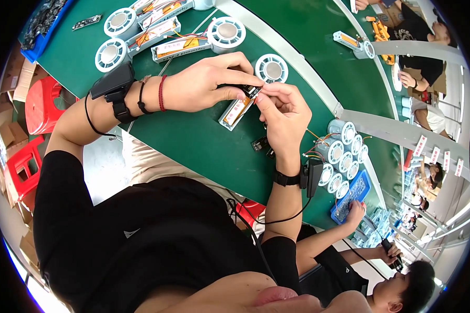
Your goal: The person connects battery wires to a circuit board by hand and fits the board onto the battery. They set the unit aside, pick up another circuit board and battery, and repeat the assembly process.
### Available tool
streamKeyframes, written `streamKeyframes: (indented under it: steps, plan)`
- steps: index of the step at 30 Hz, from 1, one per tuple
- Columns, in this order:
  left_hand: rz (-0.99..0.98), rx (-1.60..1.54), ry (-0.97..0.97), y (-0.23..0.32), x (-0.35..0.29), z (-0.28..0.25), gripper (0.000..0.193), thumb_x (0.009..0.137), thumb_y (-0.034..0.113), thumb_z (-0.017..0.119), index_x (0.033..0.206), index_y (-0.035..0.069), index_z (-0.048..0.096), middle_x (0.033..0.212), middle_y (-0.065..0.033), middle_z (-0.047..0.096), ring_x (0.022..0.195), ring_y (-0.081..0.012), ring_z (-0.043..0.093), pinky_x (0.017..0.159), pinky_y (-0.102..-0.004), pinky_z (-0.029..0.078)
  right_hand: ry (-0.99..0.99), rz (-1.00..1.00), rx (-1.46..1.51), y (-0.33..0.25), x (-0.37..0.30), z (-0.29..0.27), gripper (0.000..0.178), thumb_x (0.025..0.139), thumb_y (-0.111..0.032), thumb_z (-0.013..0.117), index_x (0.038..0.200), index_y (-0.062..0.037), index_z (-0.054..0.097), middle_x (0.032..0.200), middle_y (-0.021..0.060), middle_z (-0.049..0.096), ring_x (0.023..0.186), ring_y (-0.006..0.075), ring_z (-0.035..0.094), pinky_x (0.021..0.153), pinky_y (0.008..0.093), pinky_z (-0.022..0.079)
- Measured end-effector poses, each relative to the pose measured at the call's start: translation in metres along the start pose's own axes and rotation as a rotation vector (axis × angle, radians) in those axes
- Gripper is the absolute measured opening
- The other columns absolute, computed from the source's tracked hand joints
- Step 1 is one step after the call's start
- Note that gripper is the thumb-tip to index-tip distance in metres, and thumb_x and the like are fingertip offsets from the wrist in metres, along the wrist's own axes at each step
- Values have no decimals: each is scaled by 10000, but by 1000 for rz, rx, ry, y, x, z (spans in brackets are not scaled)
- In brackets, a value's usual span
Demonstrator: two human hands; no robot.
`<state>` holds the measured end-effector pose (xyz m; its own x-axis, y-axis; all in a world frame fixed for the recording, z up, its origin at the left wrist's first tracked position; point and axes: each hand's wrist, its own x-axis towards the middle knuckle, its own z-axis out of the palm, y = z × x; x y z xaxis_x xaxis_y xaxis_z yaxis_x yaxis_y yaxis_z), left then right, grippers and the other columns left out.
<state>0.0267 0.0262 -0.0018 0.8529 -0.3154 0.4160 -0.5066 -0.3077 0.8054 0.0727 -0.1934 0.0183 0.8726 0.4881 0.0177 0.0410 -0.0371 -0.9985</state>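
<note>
My left hand [201,83] pinches a small black circuit board [252,92] between thumb and fingertips, above the handle of a pale blue device. Thumb and forefinger of my right hand [286,115] are pressed together at the board's right end; what they grip there is too small to make out. Below the board lies the open handle [236,113], with an orange and white battery in it. Beyond my fingers is the device's round slotted head [271,69] with a silver centre. Another small black board [259,143] rests on the green table beside my right wrist.
Similar devices [180,47] with wires lie at the far left, near a blue tray [42,36] of black parts. Several round-headed units [342,151] stand at the right. A co-worker's hand [356,213] reaches into a blue tray of small parts [368,182]. Metal rails [297,55] edge the table [193,151].
</note>
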Motion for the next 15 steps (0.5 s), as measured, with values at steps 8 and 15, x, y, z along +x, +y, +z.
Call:
streamKeyframes:
  steps: [8,15]
  plan:
    - [35,55,-7,2,-1,2,407,880,33,734,1282,40,670,1129,-109,581,998,-267,619,860,-356,530,-63,-92,-64,9,-2,-10,208,899,31,737,1095,11,672,955,66,722,675,56,603,536,196,459]
    - [54,77,16,0,-2,3,423,860,50,756,1275,48,674,1115,-105,582,979,-268,614,841,-358,527,-76,-81,-89,4,-2,-12,232,896,30,742,1116,9,671,952,70,728,666,49,595,531,192,455]
